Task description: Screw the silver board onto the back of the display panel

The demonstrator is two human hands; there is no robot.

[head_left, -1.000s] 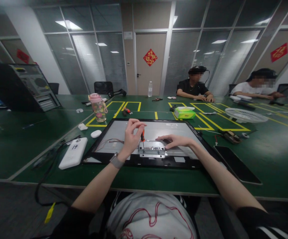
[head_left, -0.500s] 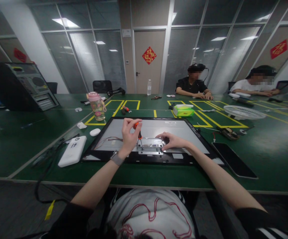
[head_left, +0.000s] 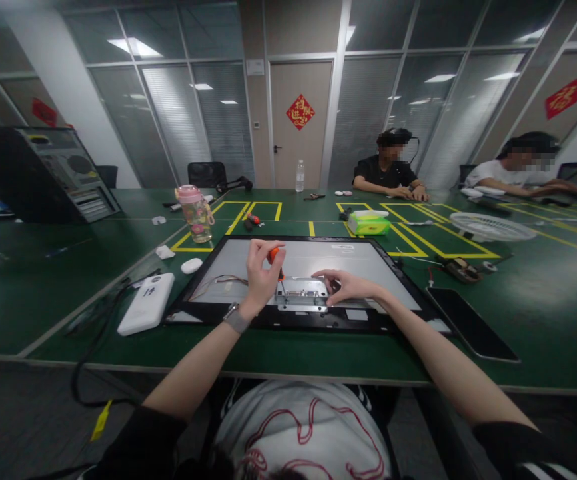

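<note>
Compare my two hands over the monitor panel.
The left hand is raised, fingers closed round the orange screwdriver, held upright; the right hand lies low, fingertips at the right end of the metal plate, no tool. The left wrist wears a watch; the right is bare. Both work over the monitor panel.

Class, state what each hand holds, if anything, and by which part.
Left hand: screwdriver, by its orange handle. Right hand touches the bracket at its right end; grip unclear.
</note>
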